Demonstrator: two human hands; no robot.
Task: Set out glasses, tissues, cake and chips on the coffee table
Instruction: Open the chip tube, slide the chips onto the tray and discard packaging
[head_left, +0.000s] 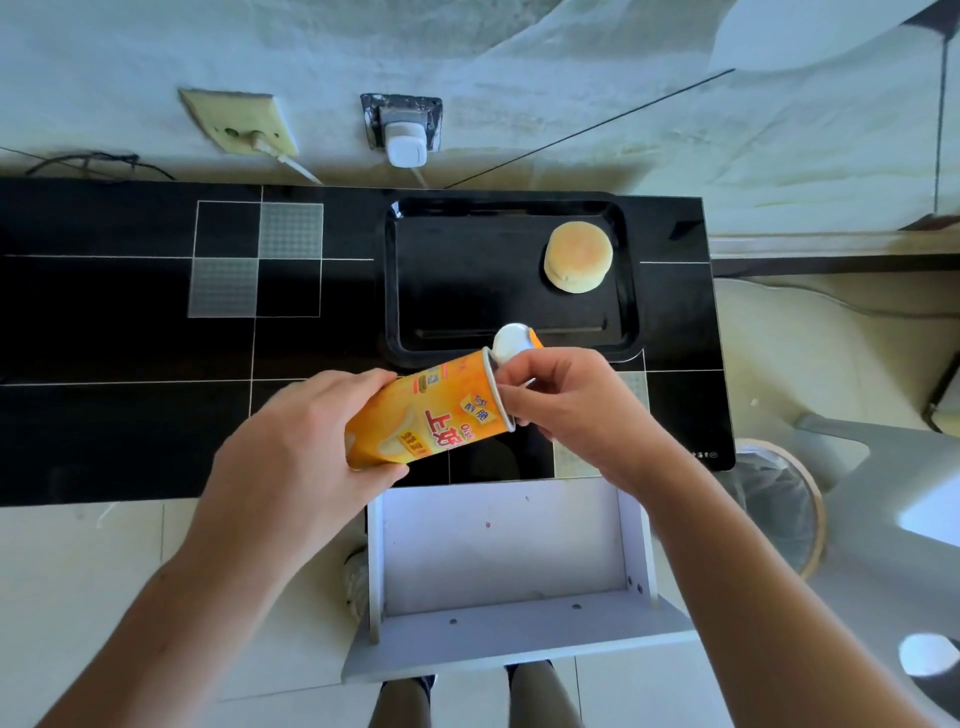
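An orange chips canister lies tilted on its side above the black coffee table, its mouth pointing right toward the tray. My left hand grips its lower body. My right hand pinches the seal or rim at the canister's mouth. A white lid with an orange edge shows just above my right fingers. A round golden cake sits in the far right corner of a black tray.
An open white drawer juts out below the table's front edge. A wicker bin stands on the floor at the right. Wall sockets with a plugged white charger sit behind the table. My legs show at the bottom.
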